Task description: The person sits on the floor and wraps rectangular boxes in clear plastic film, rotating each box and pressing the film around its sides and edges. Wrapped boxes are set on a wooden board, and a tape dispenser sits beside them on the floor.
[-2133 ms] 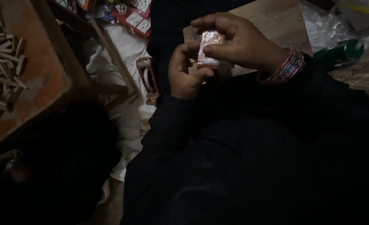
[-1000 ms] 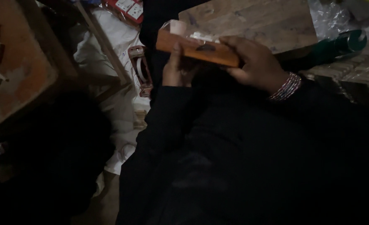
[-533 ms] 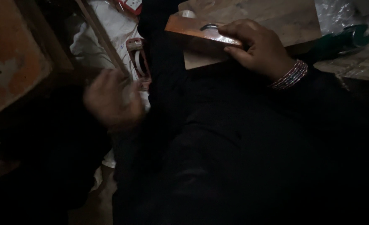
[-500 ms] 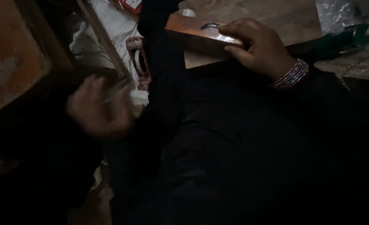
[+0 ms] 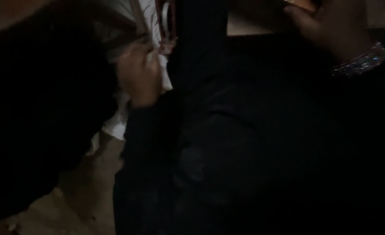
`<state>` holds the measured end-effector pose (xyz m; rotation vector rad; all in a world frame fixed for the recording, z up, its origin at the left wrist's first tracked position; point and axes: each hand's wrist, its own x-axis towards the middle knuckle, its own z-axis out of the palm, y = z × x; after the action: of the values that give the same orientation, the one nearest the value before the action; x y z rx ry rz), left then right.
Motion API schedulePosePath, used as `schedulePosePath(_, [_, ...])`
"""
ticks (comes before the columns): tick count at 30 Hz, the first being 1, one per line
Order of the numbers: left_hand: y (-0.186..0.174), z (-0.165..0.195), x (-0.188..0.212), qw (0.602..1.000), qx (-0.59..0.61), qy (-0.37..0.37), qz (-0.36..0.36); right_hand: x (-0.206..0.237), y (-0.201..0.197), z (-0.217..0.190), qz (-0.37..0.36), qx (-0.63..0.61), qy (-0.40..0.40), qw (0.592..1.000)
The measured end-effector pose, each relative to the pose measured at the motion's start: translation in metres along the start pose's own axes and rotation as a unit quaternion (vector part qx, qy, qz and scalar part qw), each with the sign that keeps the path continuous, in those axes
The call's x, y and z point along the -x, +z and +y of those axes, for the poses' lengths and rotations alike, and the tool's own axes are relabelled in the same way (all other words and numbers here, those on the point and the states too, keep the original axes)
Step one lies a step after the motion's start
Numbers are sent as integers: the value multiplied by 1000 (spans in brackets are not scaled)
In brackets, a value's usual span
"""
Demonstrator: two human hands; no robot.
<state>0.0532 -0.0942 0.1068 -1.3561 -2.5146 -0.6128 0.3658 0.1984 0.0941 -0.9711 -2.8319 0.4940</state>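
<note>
Left hand [image 5: 141,78] blurred over white cloth [image 5: 114,124]; dim floor [image 5: 77,196].

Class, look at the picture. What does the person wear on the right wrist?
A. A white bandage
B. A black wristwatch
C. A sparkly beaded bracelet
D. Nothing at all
C: a band of small glinting beads, the bracelet, circles the wrist just below the right hand at the top right, against the dark sleeve.
</note>
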Motion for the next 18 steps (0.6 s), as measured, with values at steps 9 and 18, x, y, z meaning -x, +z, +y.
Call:
schedulePosePath(9, [77,0,-44,859,204,-393,-256,7,14,9,78,37,-82,993])
schedulePosePath(18, [81,0,-51,784,310,-478,-246,7,3,2,103,-75,-139,982])
